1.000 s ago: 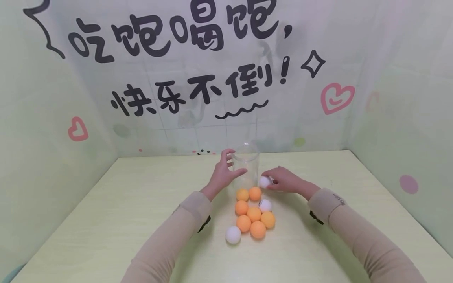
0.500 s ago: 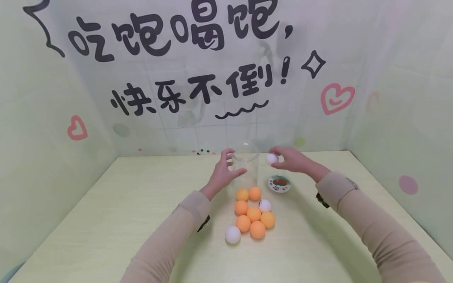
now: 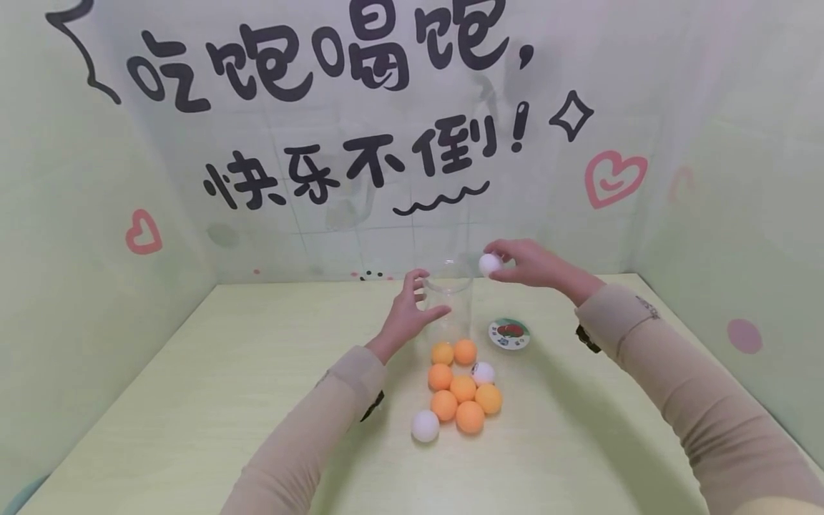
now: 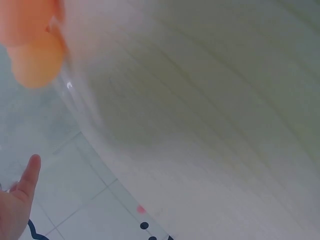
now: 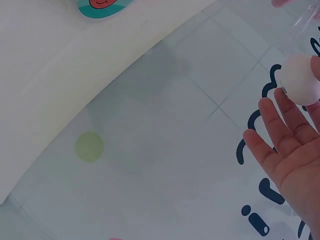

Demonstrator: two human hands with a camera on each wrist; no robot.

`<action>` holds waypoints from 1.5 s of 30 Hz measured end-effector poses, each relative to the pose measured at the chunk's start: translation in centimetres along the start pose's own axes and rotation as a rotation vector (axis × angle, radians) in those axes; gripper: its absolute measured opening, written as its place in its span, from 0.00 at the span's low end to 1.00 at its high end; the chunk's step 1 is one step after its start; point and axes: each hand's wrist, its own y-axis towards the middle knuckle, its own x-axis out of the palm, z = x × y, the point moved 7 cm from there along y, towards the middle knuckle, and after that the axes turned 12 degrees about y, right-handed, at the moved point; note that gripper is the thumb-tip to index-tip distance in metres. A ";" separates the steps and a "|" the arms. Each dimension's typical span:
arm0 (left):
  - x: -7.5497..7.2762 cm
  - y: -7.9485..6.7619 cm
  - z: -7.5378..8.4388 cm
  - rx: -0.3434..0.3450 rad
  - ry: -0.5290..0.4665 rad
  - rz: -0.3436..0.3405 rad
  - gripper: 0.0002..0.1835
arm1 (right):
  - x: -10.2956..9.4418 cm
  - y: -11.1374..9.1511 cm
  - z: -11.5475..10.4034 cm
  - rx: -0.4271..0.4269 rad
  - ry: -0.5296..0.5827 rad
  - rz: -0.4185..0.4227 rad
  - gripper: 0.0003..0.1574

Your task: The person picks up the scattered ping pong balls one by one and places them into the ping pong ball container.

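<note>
My left hand (image 3: 407, 315) holds a clear cylindrical container (image 3: 460, 318) upright near the back of the table, its fingers and thumb curled round the wall. In the left wrist view only part of that hand (image 4: 19, 200) shows, at the lower left. My right hand (image 3: 531, 266) pinches a white ping-pong ball (image 3: 490, 265), raised just right of the container's rim. The right wrist view shows this ball (image 5: 298, 81) between thumb and fingers. Several orange ping-pong balls (image 3: 463, 388) lie grouped before the container. Among them is a white ball with a printed mark (image 3: 483, 373).
Another white ball (image 3: 425, 426) lies at the front left of the group. A round disc with a red picture (image 3: 510, 334) rests right of the container. Printed sheets (image 3: 309, 236) wall the pale wooden table (image 3: 257, 372) at the back and sides.
My right hand has lifted the white ball from the table beside the container up to rim height, uncovering the round disc. My left hand has stayed on the container.
</note>
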 end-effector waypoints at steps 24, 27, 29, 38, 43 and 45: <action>0.1 0.3 0.0 0.008 0.016 -0.001 0.38 | 2.3 3.5 -3.2 -0.027 0.001 -0.057 0.26; 0.1 0.3 0.0 0.013 0.024 0.001 0.38 | 2.9 4.0 -3.3 -0.039 -0.010 -0.058 0.26; 0.1 0.3 0.1 0.015 0.027 0.006 0.38 | 3.2 4.3 -3.3 -0.033 -0.028 -0.064 0.26; -0.1 0.2 -0.1 0.008 0.027 0.008 0.37 | 4.3 4.8 -3.4 -0.012 -0.075 -0.105 0.25; 0.0 0.2 -0.1 0.006 0.019 0.013 0.37 | 4.4 4.6 -3.4 -0.027 -0.085 -0.114 0.21; 0.0 0.2 0.0 0.005 0.017 0.012 0.37 | 4.3 4.5 -3.4 -0.028 -0.076 -0.106 0.21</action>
